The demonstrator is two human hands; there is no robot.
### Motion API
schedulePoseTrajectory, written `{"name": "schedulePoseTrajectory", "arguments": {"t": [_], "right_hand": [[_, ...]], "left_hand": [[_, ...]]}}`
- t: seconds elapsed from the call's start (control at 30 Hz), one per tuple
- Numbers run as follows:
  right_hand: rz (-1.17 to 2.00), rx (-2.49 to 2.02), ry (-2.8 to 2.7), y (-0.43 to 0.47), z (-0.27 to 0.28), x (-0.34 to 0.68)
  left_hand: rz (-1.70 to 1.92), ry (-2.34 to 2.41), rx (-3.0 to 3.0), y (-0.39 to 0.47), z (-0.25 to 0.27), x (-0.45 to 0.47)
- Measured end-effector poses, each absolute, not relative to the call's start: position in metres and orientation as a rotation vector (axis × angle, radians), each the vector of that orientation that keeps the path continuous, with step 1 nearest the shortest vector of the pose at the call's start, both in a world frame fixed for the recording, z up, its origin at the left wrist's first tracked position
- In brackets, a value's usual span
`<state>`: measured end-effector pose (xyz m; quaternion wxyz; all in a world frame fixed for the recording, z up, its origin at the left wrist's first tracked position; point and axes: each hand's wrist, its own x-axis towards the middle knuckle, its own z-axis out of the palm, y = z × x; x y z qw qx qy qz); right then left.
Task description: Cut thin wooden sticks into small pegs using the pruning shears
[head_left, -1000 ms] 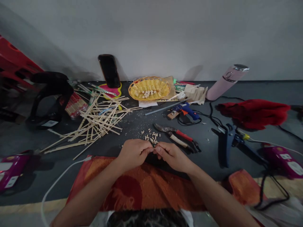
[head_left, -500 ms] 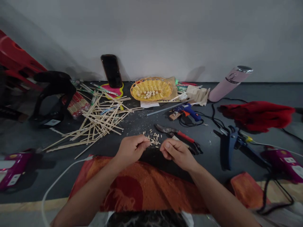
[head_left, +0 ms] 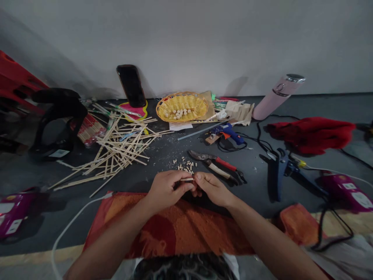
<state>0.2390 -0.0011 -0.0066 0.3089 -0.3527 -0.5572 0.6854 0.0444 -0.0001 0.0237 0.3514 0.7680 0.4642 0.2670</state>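
Note:
My left hand (head_left: 169, 188) is closed, with a short pale wooden stick piece (head_left: 186, 179) pinched between thumb and forefinger. Against the stick's right end is my right hand (head_left: 214, 188), its thumb and fingers pressed together; what they hold, if anything, is hidden. Just beyond the hands lie several short cut stick pieces (head_left: 186, 164), scattered on the dark table. To their right rest pruning shears (head_left: 215, 161) with one red handle and one pale one.
Long wooden sticks (head_left: 116, 151) lie in a loose pile at left. Behind are a yellow wicker basket (head_left: 189, 107) holding small pale pieces, a leaning phone (head_left: 131, 85) and a pink bottle (head_left: 278, 97). A blue glue gun (head_left: 229, 132) and blue-handled cutters (head_left: 281, 173) lie at right.
My hands have come together and now meet at a short stick piece, which shows between them. The whole view has shifted slightly.

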Motion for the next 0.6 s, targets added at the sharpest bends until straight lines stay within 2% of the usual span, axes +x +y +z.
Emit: {"name": "schedulePoseTrajectory", "arguments": {"t": [0.27, 0.47, 0.6], "right_hand": [[1.786, -0.940, -1.578, -0.005, -0.009, 0.238], [1.597, -1.021, -1.565, 0.001, -0.002, 0.244], [1.584, -0.996, -1.568, 0.002, 0.006, 0.245]], "left_hand": [[0.739, 1.131, 2.046, -0.001, 0.021, 0.046], [0.782, 1.171, 1.984, -0.002, 0.023, 0.044], [0.774, 1.172, 2.003, -0.001, 0.023, 0.044]]}}
